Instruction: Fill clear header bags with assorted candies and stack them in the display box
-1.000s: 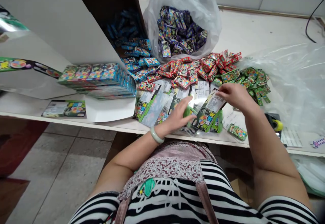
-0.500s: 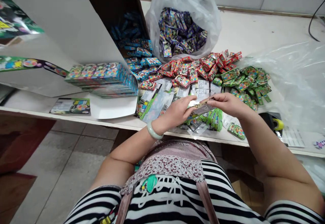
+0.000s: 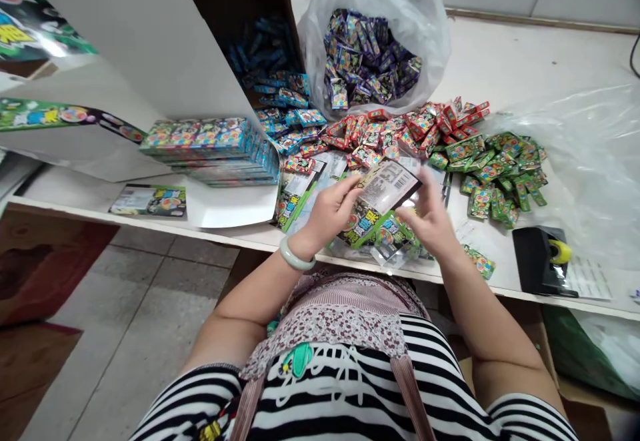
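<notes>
My left hand pinches the left edge of a flat printed card pouch, black and green with a barcode panel, held tilted above the table edge. My right hand is at the pouch's right side, its fingers curled against it and blurred by motion. Under both hands lie more flat pouches, spread out on the white table. Just behind them are piles of small boxes: red ones, green ones and blue ones.
A clear bag of purple boxes stands at the back. A stack of packed cards lies left on a white sheet, under a large white box flap. A black tape dispenser sits at the right, with clear plastic sheeting behind.
Both hands lifted one pouch off the spread on the table and raised it, turning its barcode side up. My right hand moved from the pouch's far edge to its near right side.
</notes>
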Demonstrator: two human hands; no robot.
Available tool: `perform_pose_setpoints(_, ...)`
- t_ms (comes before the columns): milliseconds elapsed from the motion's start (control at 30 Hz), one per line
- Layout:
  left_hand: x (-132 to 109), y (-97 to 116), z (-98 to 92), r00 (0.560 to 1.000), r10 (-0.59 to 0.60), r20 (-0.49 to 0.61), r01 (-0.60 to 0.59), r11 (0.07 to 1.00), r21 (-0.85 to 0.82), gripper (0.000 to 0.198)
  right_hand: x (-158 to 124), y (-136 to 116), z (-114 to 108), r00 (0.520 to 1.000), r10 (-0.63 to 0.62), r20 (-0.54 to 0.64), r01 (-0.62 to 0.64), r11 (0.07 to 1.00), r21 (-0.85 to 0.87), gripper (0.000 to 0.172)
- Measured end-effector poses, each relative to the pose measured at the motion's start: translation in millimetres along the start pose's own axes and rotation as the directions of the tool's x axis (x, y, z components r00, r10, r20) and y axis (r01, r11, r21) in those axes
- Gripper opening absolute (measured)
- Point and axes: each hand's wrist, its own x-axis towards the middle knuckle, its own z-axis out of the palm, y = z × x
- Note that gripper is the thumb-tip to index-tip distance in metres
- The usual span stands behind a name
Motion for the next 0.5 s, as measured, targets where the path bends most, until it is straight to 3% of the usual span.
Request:
perform_pose_setpoints(67,-0.2,-0.8,2.3,0.996,-0.083,-0.016,0.080,0.989,-0.121,0.031,-7.3,5.7,18.3,0.979,0.045,0.199,-0.084,0.978,0.191,0.066)
perform_pose_setpoints(133,0.5,-1.6,6.6,0.981,-0.193,0.028,0.193,0.937,-0.291,0.032,-9.6,10.8,32.3,0.945,0.075,0.319,-0.189,0.920,0.344,0.053)
perform_pose_setpoints(200,1.0,-4.0,10.1,0.951,-0.289,0.106,0.305,0.832,-0.464,0.037,-7.4,14.9,38.3,0.942,0.124,0.312,-0.251,0.877,0.409,0.040)
perform_pose_setpoints(267,-1.5,-7.8,10.8,0.931,-0.311,0.193,0.365,0.740,-0.565,0.038,-3.0,18.8,37.1,0.950,0.176,0.258,-0.276,0.860,0.429,0.038)
perform_pose_setpoints(400,-21.5,-15.4,8.2,0.873,-0.239,0.424,0.447,0.738,-0.505,0.031,0.6,28.7,30.1,0.948,0.285,0.139,-0.317,0.845,0.431,0.040)
perform_pose_setpoints(500,-42.8,-18.7,11.6,0.837,-0.354,0.418,0.539,0.667,-0.515,0.031,-5.6,33.9,31.8,0.916,0.279,0.288,-0.383,0.820,0.425,0.042)
